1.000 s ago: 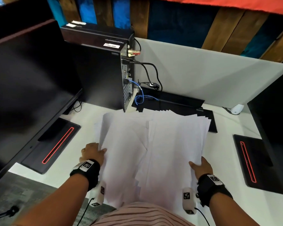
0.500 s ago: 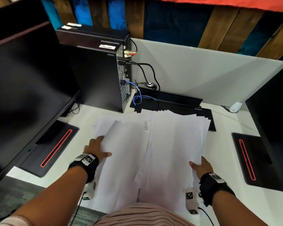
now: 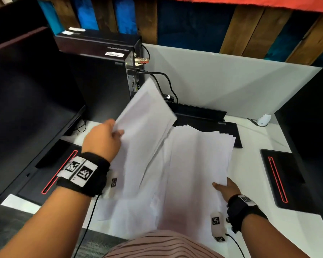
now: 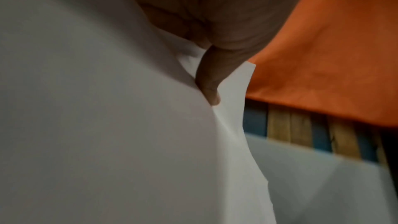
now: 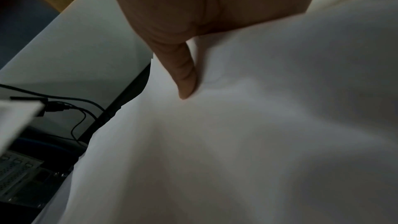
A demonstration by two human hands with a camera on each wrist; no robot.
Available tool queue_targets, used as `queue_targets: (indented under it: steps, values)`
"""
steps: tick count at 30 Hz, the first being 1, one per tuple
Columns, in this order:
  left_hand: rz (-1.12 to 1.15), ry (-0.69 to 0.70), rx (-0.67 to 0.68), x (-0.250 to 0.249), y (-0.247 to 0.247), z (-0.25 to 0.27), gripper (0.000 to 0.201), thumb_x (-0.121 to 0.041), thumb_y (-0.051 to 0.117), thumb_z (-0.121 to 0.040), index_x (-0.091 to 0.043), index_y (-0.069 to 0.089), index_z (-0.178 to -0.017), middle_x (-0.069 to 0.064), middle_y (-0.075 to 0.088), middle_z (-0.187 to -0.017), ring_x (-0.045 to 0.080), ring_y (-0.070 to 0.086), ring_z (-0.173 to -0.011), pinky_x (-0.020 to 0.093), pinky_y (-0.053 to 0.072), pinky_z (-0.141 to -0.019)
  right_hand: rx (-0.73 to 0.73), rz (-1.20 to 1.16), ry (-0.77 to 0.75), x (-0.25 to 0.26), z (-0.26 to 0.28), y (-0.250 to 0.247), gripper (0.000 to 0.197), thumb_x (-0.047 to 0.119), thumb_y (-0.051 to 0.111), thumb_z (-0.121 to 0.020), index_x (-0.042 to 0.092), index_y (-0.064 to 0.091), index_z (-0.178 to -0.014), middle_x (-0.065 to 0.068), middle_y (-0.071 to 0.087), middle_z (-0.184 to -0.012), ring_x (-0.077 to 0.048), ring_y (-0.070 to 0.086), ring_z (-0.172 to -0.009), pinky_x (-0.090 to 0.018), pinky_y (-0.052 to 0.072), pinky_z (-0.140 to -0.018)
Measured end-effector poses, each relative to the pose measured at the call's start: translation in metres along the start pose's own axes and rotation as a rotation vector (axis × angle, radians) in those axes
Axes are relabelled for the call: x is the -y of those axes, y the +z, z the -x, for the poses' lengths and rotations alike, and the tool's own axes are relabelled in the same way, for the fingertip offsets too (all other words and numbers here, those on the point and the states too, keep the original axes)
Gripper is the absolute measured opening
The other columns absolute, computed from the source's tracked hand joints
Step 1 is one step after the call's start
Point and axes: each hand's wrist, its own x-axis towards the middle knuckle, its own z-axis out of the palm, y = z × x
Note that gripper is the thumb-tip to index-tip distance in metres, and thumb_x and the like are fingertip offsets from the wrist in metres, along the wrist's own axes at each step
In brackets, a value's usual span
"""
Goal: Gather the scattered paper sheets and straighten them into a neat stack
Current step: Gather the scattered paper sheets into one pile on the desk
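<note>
White paper sheets (image 3: 198, 161) lie fanned across the white desk (image 3: 254, 142) in front of me. My left hand (image 3: 108, 135) pinches a bunch of sheets (image 3: 145, 112) by their left edge and holds them lifted and tilted above the desk; in the left wrist view its thumb (image 4: 211, 81) presses on that paper (image 4: 107, 125). My right hand (image 3: 224, 189) grips the right edge of the fanned pile near its front; the right wrist view shows the thumb (image 5: 185, 74) on top of the sheets (image 5: 237, 142), fingers hidden beneath.
A black computer tower (image 3: 104, 71) with cables (image 3: 164, 81) stands behind the lifted sheets. A black keyboard (image 3: 213, 123) lies under the far edge of the pile. Dark monitors (image 3: 26, 101) flank both sides, their bases (image 3: 282, 177) with red stripes. A white partition (image 3: 231, 81) closes the back.
My left hand has risen from the desk and moved away from me, lifting a bunch of sheets off the left part of the pile. The right hand has stayed on the right edge.
</note>
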Motion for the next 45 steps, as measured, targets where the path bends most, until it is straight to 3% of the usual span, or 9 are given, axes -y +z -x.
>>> queue_targets:
  steps: [5,9,12,15,18,22,28,34,45]
  values:
    - [0.337,0.022,-0.124,-0.036,-0.009,-0.012,0.025,-0.026,0.059,-0.088,-0.003,0.059,-0.099,0.02,0.068,-0.098,0.035,0.062,-0.092,0.036,0.049,-0.077,0.048,-0.091,0.103,0.009,0.004,-0.001,0.049,0.021,0.053,-0.094,0.002,0.041,-0.138,-0.018,0.048,-0.141,-0.032,0.049,-0.124,-0.035,0.037,-0.102]
    - [0.31,-0.118,0.238,-0.044,0.074,-0.001,0.026,-0.023,0.053,-0.091,0.001,0.054,-0.103,0.025,0.064,-0.108,0.039,0.06,-0.102,0.035,0.044,-0.081,0.077,-0.265,0.218,0.012,0.003,-0.004,0.074,0.061,0.031,-0.092,0.013,0.029,-0.147,-0.012,0.033,-0.152,-0.027,0.032,-0.14,-0.042,0.021,-0.118]
    - [0.287,-0.218,0.47,-0.042,0.134,0.025,0.028,-0.015,0.045,-0.094,0.002,0.046,-0.116,0.027,0.059,-0.117,0.039,0.057,-0.108,0.035,0.043,-0.086,0.118,-0.23,0.289,0.01,0.005,-0.009,0.118,0.095,0.028,-0.055,0.021,0.029,-0.147,-0.009,0.032,-0.153,-0.028,0.031,-0.14,-0.044,0.019,-0.118]
    - [0.349,-0.282,0.637,-0.042,0.169,0.05,0.037,-0.01,0.042,-0.094,0.0,0.036,-0.129,0.024,0.055,-0.124,0.033,0.056,-0.108,0.03,0.04,-0.085,0.125,-0.317,0.181,0.006,0.006,-0.002,0.11,0.085,0.052,-0.06,0.025,0.026,-0.148,-0.002,0.03,-0.154,-0.024,0.029,-0.142,-0.045,0.019,-0.118]
    - [0.401,-0.293,0.733,-0.041,0.181,0.055,0.045,-0.018,0.047,-0.094,-0.003,0.035,-0.134,0.02,0.053,-0.13,0.027,0.055,-0.103,0.026,0.04,-0.084,0.125,-0.208,0.091,-0.01,-0.003,0.009,0.114,0.062,0.086,-0.042,0.012,0.046,-0.136,-0.01,0.059,-0.132,-0.028,0.057,-0.119,-0.045,0.042,-0.105]
    - [0.211,-0.412,0.561,-0.004,0.177,0.033,0.059,-0.044,0.054,-0.085,-0.018,0.041,-0.137,0.014,0.045,-0.138,0.035,0.046,-0.124,0.038,0.037,-0.107,0.026,0.01,0.036,-0.011,0.002,0.015,0.057,0.02,0.073,-0.081,0.002,0.052,-0.13,-0.017,0.059,-0.129,-0.031,0.056,-0.117,-0.027,0.041,-0.092]
    - [0.1,-0.72,0.372,0.069,0.154,0.026,0.069,-0.033,0.062,-0.082,-0.013,0.032,-0.141,0.017,0.034,-0.143,0.041,0.037,-0.129,0.044,0.032,-0.109,-0.084,-0.094,0.024,-0.009,0.001,0.016,0.043,0.017,0.061,-0.09,0.001,0.053,-0.129,-0.021,0.06,-0.125,-0.035,0.058,-0.112,-0.032,0.044,-0.088]
    - [0.219,-0.489,0.558,0.056,0.169,0.028,0.042,-0.009,0.042,-0.095,0.002,0.037,-0.135,0.024,0.046,-0.138,0.035,0.045,-0.127,0.032,0.035,-0.103,-0.157,0.009,-0.006,-0.003,0.004,0.024,0.041,0.012,0.052,-0.094,-0.006,0.049,-0.13,-0.026,0.053,-0.133,-0.037,0.05,-0.123,-0.038,0.037,-0.103]
    - [0.552,-0.424,0.755,0.004,0.188,0.043,0.037,-0.028,0.041,-0.088,-0.01,0.056,-0.116,0.015,0.064,-0.118,0.026,0.061,-0.101,0.033,0.049,-0.093,0.042,0.035,0.016,0.015,0.012,0.039,0.063,0.028,0.071,-0.081,-0.002,0.048,-0.131,-0.017,0.055,-0.134,-0.03,0.054,-0.118,-0.033,0.041,-0.103]
